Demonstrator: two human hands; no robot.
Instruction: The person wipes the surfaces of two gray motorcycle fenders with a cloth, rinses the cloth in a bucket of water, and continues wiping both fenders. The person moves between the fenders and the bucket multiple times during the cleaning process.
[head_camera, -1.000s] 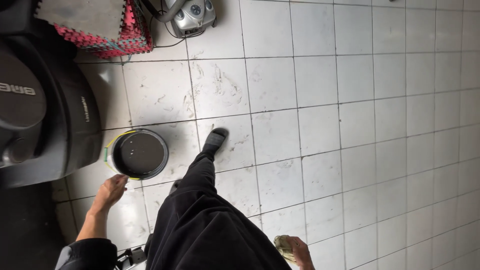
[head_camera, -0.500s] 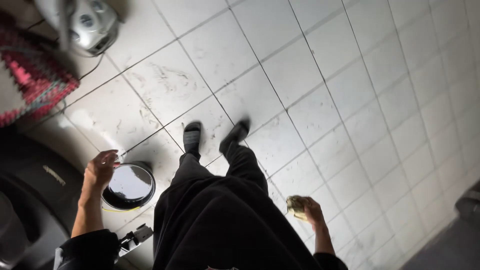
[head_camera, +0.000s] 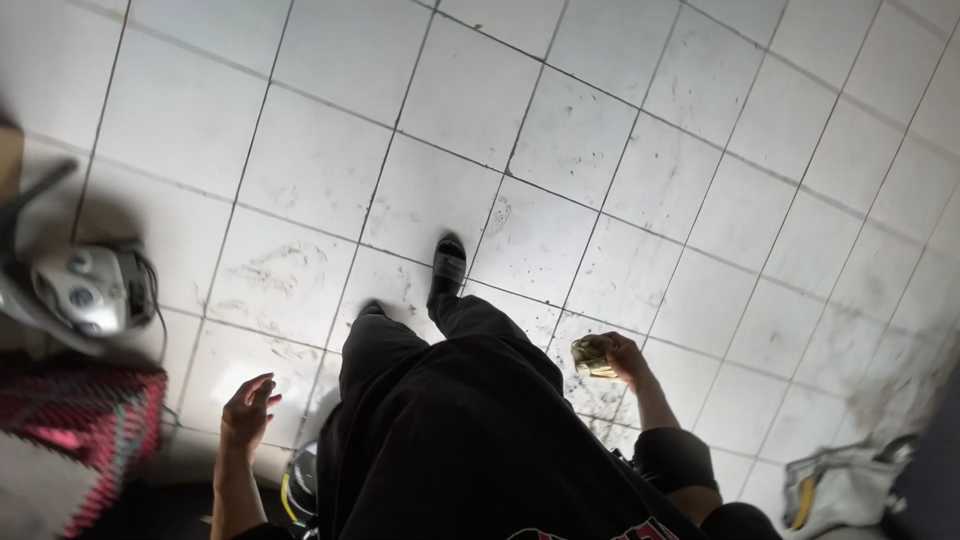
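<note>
— While the right hand (head_camera: 622, 358) hangs at about four o'clock from the forward foot, what is it carrying?

— A small crumpled yellowish-green wad (head_camera: 590, 358), maybe cloth or a scrunched wrapper; I cannot tell which. The fingers are curled round it, closed enough to keep it bunched, with part of it poking out toward nine o'clock of the palm.

— And the left hand (head_camera: 247, 410)?

— Empty, fingers loosely spread and slightly bent, palm toward the leg. It hangs at about eight o'clock from the feet, just above a dark round container with a yellow rim (head_camera: 298, 486), not touching it as far as I can see.

— What lies around?

— A grey machine with dials (head_camera: 82, 292) at nine o'clock, a red patterned mat (head_camera: 85, 425) below it, and a grey and yellow bag (head_camera: 838, 488) at five o'clock. The black sandals (head_camera: 447, 262) stand on scuffed white floor tiles (head_camera: 560, 150).

— How should the carry be handled, in your view?

— I'd judge a firm but easy closed grip suits something that soft, hand kept clear of the black trousers (head_camera: 470, 430), and steps placed carefully, since the tiles look grimy.
</note>
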